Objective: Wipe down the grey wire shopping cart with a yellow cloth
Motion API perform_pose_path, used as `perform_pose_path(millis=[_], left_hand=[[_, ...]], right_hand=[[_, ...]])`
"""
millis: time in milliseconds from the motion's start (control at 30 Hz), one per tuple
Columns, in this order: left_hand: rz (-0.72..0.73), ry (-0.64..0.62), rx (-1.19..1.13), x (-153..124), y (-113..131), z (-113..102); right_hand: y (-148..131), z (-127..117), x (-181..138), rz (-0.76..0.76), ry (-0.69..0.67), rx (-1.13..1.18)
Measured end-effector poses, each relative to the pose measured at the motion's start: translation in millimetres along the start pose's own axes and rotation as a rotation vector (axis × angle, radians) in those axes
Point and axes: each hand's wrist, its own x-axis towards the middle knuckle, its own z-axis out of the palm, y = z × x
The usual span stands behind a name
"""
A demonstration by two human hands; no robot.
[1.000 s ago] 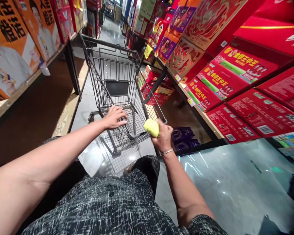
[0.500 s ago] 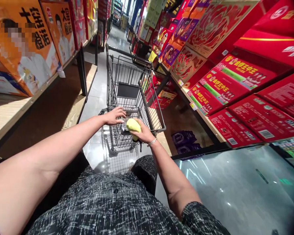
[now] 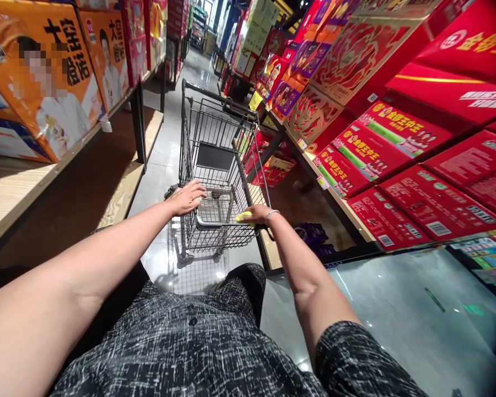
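Note:
A black wire shopping cart [image 3: 216, 155] stands before me on the aisle floor. My left hand [image 3: 189, 198] lies at the near left corner of its basket, fingers stretched out over the rim and holding nothing. At the near right corner, my right hand [image 3: 259, 213] is closed on a yellow cloth [image 3: 244, 217], pressed against the near rim. Most of the cloth is hidden under the palm. A bracelet circles the right wrist. The bare wire bottom of the basket shows between the hands.
Orange cartons [image 3: 53, 82] sit on a wooden shelf [image 3: 62, 171] to the left. Red boxes [image 3: 400, 220] are stacked on the right-hand shelf, with purple packs [image 3: 312, 234] below. The tiled aisle [image 3: 159, 176] runs ahead between the shelves, close on both sides of the cart.
My right hand has moved right with the yellow cloth, from above the basket's middle to its near right corner. My left hand has shifted slightly left onto the rim.

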Motion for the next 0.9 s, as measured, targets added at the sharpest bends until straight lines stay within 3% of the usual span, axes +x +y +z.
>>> perform_pose_path(millis=[100,200,300,433,533,667,767,900], left_hand=[[-0.020,0.066,-0.004,1,-1,7],[0.021,0.123,-0.027,6,-10,18],[0.086,0.143,-0.046,11,-18,24],[0.150,0.150,-0.054,14,-22,23],[0.185,0.125,-0.066,15,-23,19],[0.180,0.079,-0.079,12,-27,11],[0.157,0.045,-0.088,8,-30,3],[0.116,0.011,-0.069,2,-33,-7]], right_hand=[[40,-6,-24,0.154,0.202,-0.177],[39,20,-43,0.223,0.512,-0.222],[2,67,-47,0.193,0.830,-0.191],[-64,125,-27,-0.166,1.038,-0.141],[-95,154,-7,-0.343,1.083,-0.196],[-101,183,10,-0.429,1.035,-0.286],[-98,203,17,-0.479,0.918,-0.305],[-102,236,26,-0.555,0.622,-0.321]])
